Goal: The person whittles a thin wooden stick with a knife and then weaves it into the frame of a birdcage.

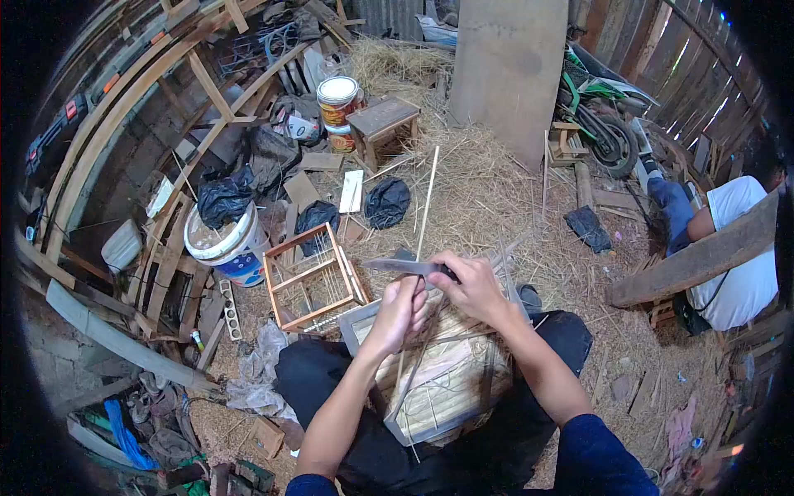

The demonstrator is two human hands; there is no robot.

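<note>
My right hand (pixel 470 285) is wrapped round the dark handle of a knife (pixel 401 265), its blade pointing left. Just left of it, my left hand (pixel 400 310) is closed on a thin wooden strip (pixel 428 202), which stands up past the blade and slants toward the top. The blade crosses the strip right above my left fingers. Under both hands, a grey-edged tray (pixel 426 434) rests across my lap, with pale strips lying in it. A darker thin strip runs down from near my hands over the tray.
A small wooden frame (pixel 313 316) and a white bucket (pixel 227 244) stand at the left. Beyond are a wooden stool (pixel 383 118) and stacked paint cans (pixel 337 102). At the right, a seated person (pixel 728 248) is partly behind a beam (pixel 703 252); a motorbike (pixel 608 136) stands farther back.
</note>
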